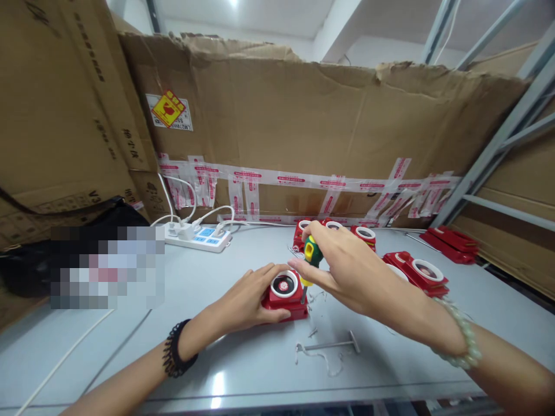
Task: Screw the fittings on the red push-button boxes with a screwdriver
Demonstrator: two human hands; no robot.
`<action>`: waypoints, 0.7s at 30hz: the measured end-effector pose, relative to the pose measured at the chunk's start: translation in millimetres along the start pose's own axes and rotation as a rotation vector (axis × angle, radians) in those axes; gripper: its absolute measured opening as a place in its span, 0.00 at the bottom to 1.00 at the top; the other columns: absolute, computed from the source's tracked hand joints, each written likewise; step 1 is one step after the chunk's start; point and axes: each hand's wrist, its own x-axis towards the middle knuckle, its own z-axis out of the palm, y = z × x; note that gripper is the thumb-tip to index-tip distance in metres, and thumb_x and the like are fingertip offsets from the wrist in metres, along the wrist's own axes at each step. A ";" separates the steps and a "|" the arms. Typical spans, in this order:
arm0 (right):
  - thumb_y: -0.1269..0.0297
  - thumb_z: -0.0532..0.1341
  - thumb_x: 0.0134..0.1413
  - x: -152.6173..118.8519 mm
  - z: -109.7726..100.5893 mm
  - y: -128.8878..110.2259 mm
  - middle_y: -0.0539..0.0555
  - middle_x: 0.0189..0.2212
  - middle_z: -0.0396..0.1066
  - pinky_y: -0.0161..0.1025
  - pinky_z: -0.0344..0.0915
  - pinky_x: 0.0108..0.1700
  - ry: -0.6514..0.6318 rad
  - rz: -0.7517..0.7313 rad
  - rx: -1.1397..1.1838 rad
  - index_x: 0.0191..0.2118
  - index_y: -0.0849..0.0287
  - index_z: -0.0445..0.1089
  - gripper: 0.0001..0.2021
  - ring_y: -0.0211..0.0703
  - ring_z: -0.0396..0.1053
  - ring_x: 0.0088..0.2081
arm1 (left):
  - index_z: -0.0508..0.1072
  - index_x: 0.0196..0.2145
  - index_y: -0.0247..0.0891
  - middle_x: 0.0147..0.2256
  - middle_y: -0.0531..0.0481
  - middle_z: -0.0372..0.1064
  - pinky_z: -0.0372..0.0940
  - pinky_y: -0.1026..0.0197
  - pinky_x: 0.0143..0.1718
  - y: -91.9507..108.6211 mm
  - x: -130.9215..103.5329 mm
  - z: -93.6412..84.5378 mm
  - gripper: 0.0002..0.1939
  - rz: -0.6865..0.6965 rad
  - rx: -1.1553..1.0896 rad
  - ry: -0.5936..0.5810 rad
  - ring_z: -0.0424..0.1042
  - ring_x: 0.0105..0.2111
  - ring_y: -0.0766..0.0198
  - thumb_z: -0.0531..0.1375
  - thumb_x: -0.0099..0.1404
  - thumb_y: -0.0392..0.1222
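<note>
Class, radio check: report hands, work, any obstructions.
Left hand steadying red box. Right hand gripping screwdriver, tip at box's right side. T-shaped tool nearer, apart from box.

From afar, I'm seeing a smooth black band [175,345] and a dark, coiled hair tie [166,352] circling the left wrist [193,341], while a pale green beaded bracelet [467,334] is ringing the right wrist [448,330].

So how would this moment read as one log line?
left hand: holds red unit | right hand: grips screwdriver, tip at unit's edge | nearby: T-tool on table
</note>
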 end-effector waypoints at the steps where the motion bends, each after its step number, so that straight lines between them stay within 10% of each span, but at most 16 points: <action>1: 0.56 0.52 0.60 1.3 1.9 0.1 0.59 0.34 0.71 0.43 0.60 0.37 0.017 0.023 -0.015 0.40 0.62 0.63 0.13 0.50 0.67 0.38 | 0.57 0.55 0.46 0.49 0.45 0.65 0.61 0.52 0.44 0.1 -0.1 0.0 0.32 -0.003 -0.002 -0.002 0.66 0.45 0.50 0.62 0.56 0.53; 8: 0.66 0.53 0.57 -3.2 -1.4 2.7 0.53 0.36 0.69 0.37 0.60 0.35 -0.043 0.016 0.298 0.46 0.58 0.56 0.11 0.40 0.67 0.34 | 0.55 0.57 0.48 0.51 0.46 0.63 0.60 0.52 0.45 0.1 0.6 -0.7 0.33 0.010 -0.026 -0.005 0.66 0.47 0.50 0.62 0.56 0.52; 14: 0.53 0.51 0.59 3.1 6.5 2.3 0.56 0.29 0.68 0.39 0.56 0.30 0.050 0.120 -0.032 0.37 0.60 0.59 0.14 0.45 0.65 0.30 | 0.57 0.55 0.47 0.49 0.46 0.64 0.61 0.52 0.44 1.3 0.0 -0.8 0.32 -0.008 -0.022 -0.008 0.66 0.45 0.51 0.62 0.56 0.53; 21: 0.68 0.52 0.57 -3.8 -7.8 5.2 0.54 0.38 0.68 0.37 0.61 0.39 -0.021 -0.002 0.298 0.47 0.59 0.57 0.12 0.40 0.67 0.38 | 0.57 0.55 0.47 0.51 0.46 0.63 0.61 0.52 0.45 1.8 0.0 -2.0 0.31 -0.009 -0.022 -0.020 0.65 0.47 0.51 0.63 0.56 0.52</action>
